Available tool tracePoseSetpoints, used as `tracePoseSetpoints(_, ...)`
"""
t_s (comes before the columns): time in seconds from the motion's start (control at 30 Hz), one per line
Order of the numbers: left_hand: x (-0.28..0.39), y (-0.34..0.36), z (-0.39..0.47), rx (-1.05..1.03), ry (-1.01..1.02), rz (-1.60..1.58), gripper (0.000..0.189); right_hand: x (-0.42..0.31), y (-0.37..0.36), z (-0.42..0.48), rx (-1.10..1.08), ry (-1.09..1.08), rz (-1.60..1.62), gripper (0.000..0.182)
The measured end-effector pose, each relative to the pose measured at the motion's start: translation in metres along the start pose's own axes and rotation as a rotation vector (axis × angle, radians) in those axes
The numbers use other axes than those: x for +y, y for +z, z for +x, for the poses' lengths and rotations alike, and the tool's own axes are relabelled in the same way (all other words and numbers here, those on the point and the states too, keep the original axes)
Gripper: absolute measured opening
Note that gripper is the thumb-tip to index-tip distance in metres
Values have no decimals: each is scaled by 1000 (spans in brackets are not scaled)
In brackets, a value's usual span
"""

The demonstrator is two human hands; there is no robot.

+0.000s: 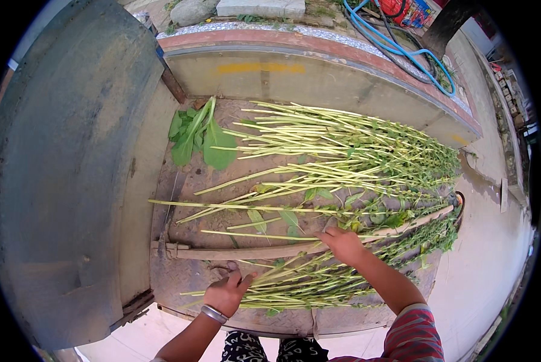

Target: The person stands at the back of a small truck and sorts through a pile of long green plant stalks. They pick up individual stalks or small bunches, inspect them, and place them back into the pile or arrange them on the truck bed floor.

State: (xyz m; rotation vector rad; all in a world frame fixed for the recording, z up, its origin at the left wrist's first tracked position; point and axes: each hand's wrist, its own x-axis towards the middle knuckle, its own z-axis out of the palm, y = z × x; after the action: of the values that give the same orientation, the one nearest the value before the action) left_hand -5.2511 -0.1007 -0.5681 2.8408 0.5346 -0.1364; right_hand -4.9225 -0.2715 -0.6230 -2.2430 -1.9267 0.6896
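Many long green plant stalks with small leafy pods (325,131) lie on the metal cart bed (193,176), cut ends to the left. My right hand (342,244) has its fingertips at a single stalk (257,235) beside a long wooden pole (248,253); whether it grips the stalk is hard to tell. My left hand (229,292), with a silver bracelet, is at the cut ends of the nearer bunch (297,289); its hold is unclear. Between the two bunches, loose stalks and leaves are scattered. A bunch of broad green leaves (220,145) rests at the bed's far left corner.
A tall metal panel (71,172) bounds the left side, and a low metal side wall (270,79) the far side. Beyond that wall lie a blue hose (397,47), stones (193,12) and a tree trunk (447,29). Concrete ground (483,258) shows at the right.
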Motion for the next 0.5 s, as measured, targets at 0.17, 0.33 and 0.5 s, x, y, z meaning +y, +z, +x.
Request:
tracePoseSetpoints(0.17, 6, -5, 12, 66, -87, 154, 34, -31, 23, 7, 25, -237, 97, 44)
tracePoseSetpoints(0.33, -15, 32, -6, -93, -113, 157, 31, -66, 28, 33, -46, -352, 279, 38)
tracePoseSetpoints(0.5, -11, 25, -20, -55, -98, 17, 5, -37, 27, 34, -310, -232, 103, 68)
